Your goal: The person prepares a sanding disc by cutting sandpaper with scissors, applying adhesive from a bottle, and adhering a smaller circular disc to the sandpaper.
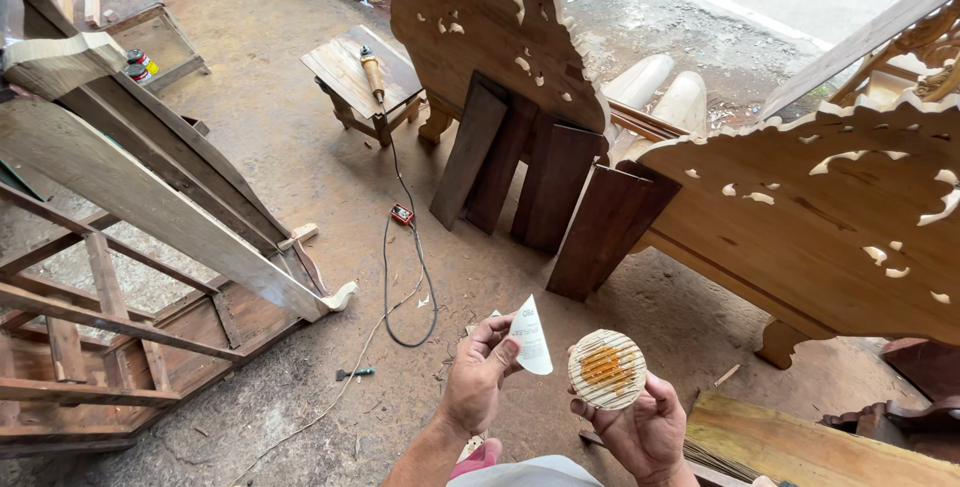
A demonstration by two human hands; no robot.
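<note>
My left hand (478, 377) pinches a small white piece of paper (530, 337), folded to a point, between thumb and fingers. My right hand (640, 432) holds up a round ribbed disc (607, 369), pale with an orange-brown patch in its middle, face toward me. The two hands are close together, low in the head view, and the paper's edge almost meets the disc.
Carved wooden panels (500, 37) (830, 217) lean ahead and to the right with dark planks (560, 187) against them. A small wooden stool (362, 77) carries a corded tool (373, 72); its black cable (410, 267) loops over the dirt floor. Wooden frames (130, 247) lie left.
</note>
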